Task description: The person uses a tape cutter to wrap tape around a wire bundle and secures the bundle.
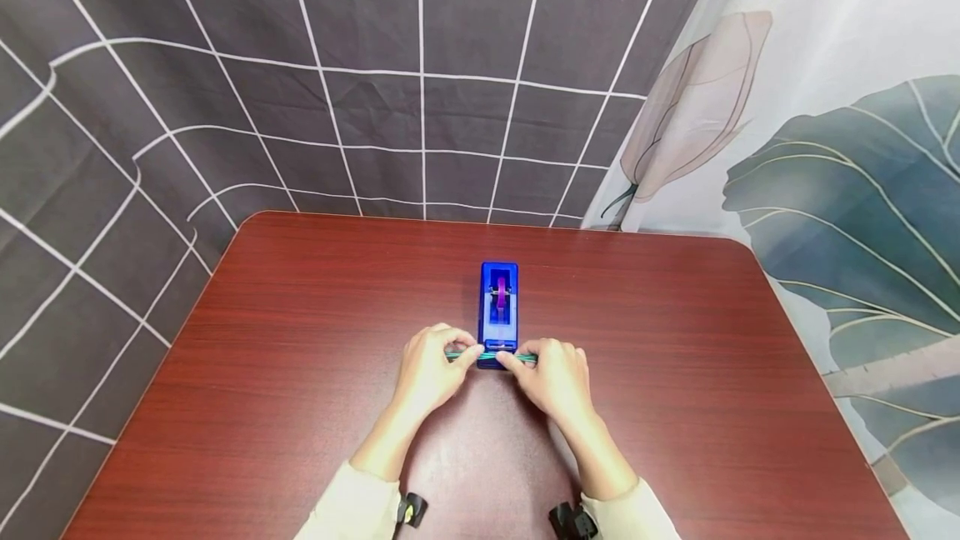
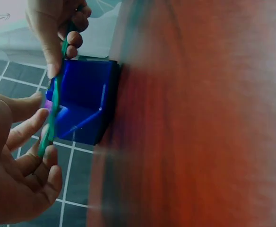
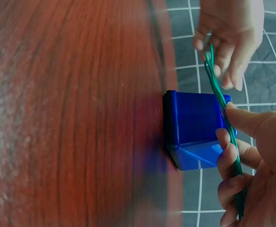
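Observation:
A blue tape dispenser (image 1: 498, 333) with a purple roll (image 1: 502, 292) stands upright on the table. Across its near end runs a slim bundle of thin green strands (image 3: 217, 90). My left hand (image 1: 433, 365) holds the bundle's left end loosely, its fingers curled about it; thumb and forefinger look a little apart in the left wrist view. From the other side, my right hand (image 1: 557, 375) grips the bundle, with the thumb (image 3: 242, 118) pressed along it and the fingers curled round. Whether the strands touch the dispenser I cannot tell.
The reddish-brown wooden table (image 1: 315, 307) reaches to a dark grid-patterned curtain (image 1: 375, 107) behind and at the left. A white curtain with leaf prints (image 1: 847, 215) hangs at the right. Both wrists wear small black devices (image 1: 573, 521).

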A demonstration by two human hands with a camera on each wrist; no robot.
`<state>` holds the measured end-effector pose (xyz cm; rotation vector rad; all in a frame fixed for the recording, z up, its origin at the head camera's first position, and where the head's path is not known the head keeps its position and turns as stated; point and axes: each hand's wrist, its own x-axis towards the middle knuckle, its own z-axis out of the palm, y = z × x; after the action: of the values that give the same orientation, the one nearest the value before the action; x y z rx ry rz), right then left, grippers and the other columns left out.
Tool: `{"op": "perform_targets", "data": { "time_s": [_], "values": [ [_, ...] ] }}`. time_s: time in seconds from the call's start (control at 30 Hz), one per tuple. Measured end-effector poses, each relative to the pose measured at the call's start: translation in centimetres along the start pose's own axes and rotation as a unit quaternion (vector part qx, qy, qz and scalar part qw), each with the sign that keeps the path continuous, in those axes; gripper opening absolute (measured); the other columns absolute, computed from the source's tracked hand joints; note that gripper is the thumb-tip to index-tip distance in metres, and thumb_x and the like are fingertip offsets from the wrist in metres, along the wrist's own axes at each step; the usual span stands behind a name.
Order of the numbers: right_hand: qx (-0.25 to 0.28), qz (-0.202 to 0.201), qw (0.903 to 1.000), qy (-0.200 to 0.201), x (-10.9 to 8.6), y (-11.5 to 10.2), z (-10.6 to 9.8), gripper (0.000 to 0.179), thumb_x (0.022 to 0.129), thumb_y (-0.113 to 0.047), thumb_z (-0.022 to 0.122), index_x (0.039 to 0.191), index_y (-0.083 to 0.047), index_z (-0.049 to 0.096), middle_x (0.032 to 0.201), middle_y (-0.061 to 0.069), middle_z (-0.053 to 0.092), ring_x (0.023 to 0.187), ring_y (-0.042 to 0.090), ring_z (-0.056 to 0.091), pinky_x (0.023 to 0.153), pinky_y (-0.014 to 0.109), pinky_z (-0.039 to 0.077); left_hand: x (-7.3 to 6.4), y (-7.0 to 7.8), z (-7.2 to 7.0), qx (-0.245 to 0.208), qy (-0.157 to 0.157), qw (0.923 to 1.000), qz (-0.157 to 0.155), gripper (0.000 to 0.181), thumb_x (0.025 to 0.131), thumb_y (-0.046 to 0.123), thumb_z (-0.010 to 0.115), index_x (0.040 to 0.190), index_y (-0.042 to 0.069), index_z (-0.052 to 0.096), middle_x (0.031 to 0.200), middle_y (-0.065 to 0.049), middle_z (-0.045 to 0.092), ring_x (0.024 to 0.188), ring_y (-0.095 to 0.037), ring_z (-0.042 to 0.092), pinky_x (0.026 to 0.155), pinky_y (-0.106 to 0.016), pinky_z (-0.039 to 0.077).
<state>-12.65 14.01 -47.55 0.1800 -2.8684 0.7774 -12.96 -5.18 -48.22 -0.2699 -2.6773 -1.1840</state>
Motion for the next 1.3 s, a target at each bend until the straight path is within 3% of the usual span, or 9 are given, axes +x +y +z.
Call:
{"op": "perform_targets", "data": {
  "time_s": [0.3, 0.47, 0.77, 1.07, 1.17, 1.3],
  "values": [
    [0.003, 0.011, 0.9999, -0.004, 0.3, 0.1, 0.0, 0.029, 0.082, -0.042, 0.082, 0.062, -0.024, 0.073, 0.058, -0.01, 0.066, 0.062, 0.018, 0.064, 0.067, 0.044, 0.042, 1.4, 0.2, 0.6, 0.011, -0.048, 0.9956, 0.079, 0.011, 0.09, 0.013, 0.075, 0.099, 0.011, 0.081, 0.097, -0.001, 0.074, 0.096, -0.024, 0.07, 0.084, -0.044, 0.053],
    [0.004, 0.023, 0.9997, -0.011, 0.7, -0.1, -0.2, 0.029, 0.081, -0.043, 0.082, 0.06, -0.026, 0.073, 0.057, -0.011, 0.066, 0.063, 0.018, 0.065, 0.067, 0.044, 0.041, 1.5, 0.0, 0.7, 0.01, -0.057, 0.9933, 0.101, 0.016, 0.089, 0.012, 0.076, 0.104, 0.011, 0.08, 0.101, -0.002, 0.074, 0.098, -0.024, 0.07, 0.086, -0.044, 0.053],
    [0.009, 0.022, 0.9985, -0.049, 0.2, 0.9, 0.5, 0.025, 0.081, -0.037, 0.083, 0.063, -0.023, 0.074, 0.063, -0.01, 0.069, 0.068, 0.02, 0.066, 0.07, 0.047, 0.041, 1.4, -0.1, 0.7, 0.021, -0.054, 0.9934, 0.1, 0.014, 0.09, 0.013, 0.075, 0.103, 0.013, 0.081, 0.1, 0.0, 0.074, 0.096, -0.022, 0.071, 0.085, -0.042, 0.053],
    [0.06, -0.003, 0.9973, -0.042, -0.3, 1.7, 0.5, 0.019, 0.08, -0.033, 0.085, 0.065, -0.024, 0.076, 0.066, -0.01, 0.071, 0.069, 0.015, 0.068, 0.08, 0.051, 0.046, 1.2, -0.3, 0.9, -0.011, -0.035, 0.9947, 0.096, 0.014, 0.09, 0.013, 0.076, 0.103, 0.012, 0.081, 0.099, -0.001, 0.075, 0.095, -0.02, 0.072, 0.083, -0.041, 0.054],
    [0.073, -0.008, 0.9963, -0.044, -0.5, 1.7, 0.5, 0.019, 0.079, -0.031, 0.086, 0.066, -0.024, 0.076, 0.066, -0.011, 0.07, 0.066, 0.012, 0.067, 0.078, 0.048, 0.048, 0.8, -0.4, 1.0, -0.013, -0.035, 0.9952, 0.091, 0.016, 0.092, 0.014, 0.074, 0.106, 0.011, 0.08, 0.102, -0.002, 0.075, 0.097, -0.021, 0.072, 0.085, -0.041, 0.054],
    [0.083, -0.016, 0.9954, -0.044, -0.8, 1.8, 0.5, 0.018, 0.079, -0.03, 0.086, 0.066, -0.023, 0.076, 0.067, -0.012, 0.07, 0.064, 0.009, 0.065, 0.07, 0.041, 0.049, 0.1, -0.5, 1.0, -0.021, -0.025, 0.9974, 0.064, 0.016, 0.091, 0.015, 0.075, 0.106, 0.009, 0.079, 0.1, -0.001, 0.075, 0.087, -0.016, 0.071, 0.08, -0.039, 0.054]
  ]
}}
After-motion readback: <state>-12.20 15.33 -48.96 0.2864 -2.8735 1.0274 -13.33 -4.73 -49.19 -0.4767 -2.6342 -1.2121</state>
